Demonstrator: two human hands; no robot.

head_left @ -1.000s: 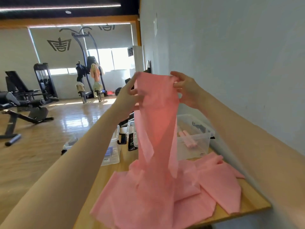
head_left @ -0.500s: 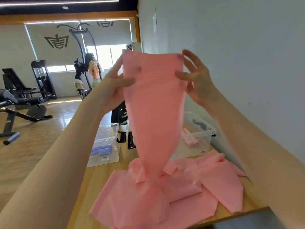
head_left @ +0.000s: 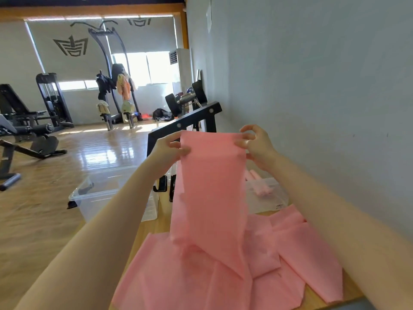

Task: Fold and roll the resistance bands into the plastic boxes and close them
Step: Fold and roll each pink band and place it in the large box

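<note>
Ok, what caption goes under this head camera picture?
Both hands, left and right, hold up a pink resistance band.

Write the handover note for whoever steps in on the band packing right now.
Left hand pinches the top left corner of the pink resistance band; right hand pinches the top right corner. The band hangs upright from the hands, its lower length piled loose on the wooden table.
Right plastic box, open, already holds pink rolls. Left plastic box stands open beside it; its contents are hidden by the arm.
Done: some rolls boxed.
Left: fold and roll this band, box it, close both boxes.
</note>
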